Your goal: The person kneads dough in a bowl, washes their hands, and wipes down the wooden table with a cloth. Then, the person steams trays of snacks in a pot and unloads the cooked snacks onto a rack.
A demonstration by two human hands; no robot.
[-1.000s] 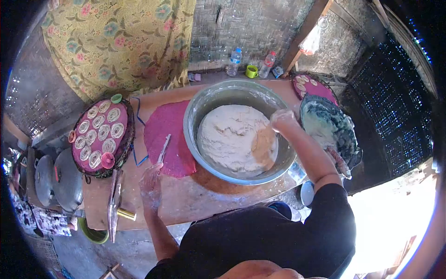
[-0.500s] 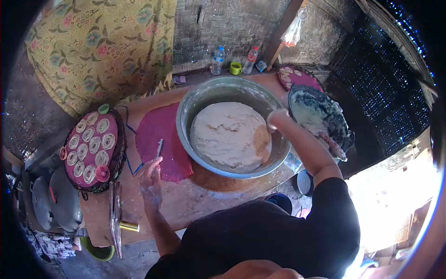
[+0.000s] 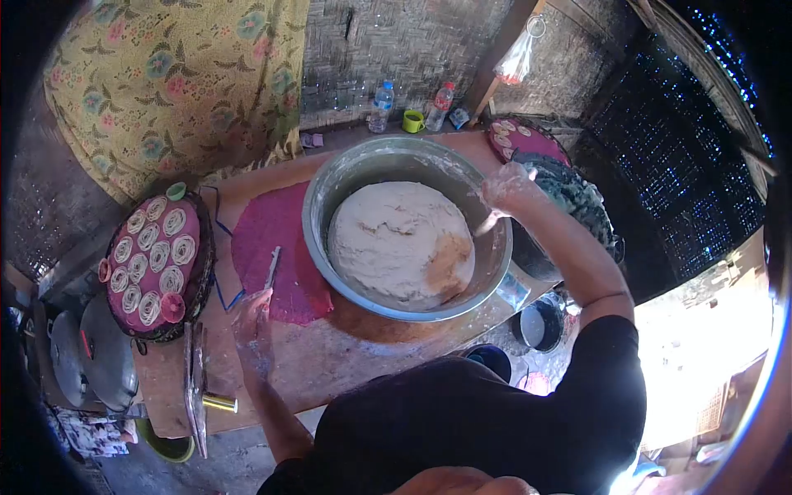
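Note:
A large greenish metal basin [image 3: 318, 272] holds a big mound of pale dough [image 3: 388, 231]. On the dough's right side is a brownish patch [image 3: 450, 262]. My right hand [image 3: 510, 191], whitened with flour, is at the basin's right rim, its fingers apart and no object seen in it. My left hand [image 3: 252, 320] is also floury, with fingers stretched out over the table beside the pink cloth [image 3: 268, 219]. Just beyond its fingertips a thin, light, knife-like tool [image 3: 273, 266] lies on that cloth; the hand does not hold it.
Left is a round pink-covered tray [image 3: 124, 309] with several pale coils [image 3: 159, 256]. Wooden sticks [image 3: 195, 388] and a yellow cylinder [image 3: 221, 403] lie at the table's near left. A dark, paste-smeared pot [image 3: 569, 186] stands right; bottles [image 3: 381, 107] and a green cup [image 3: 413, 121] stand behind.
My right hand has moved from above the dough's right side up and right to the basin rim, its fingers spreading. My left hand has shifted slightly down. The view has moved a little.

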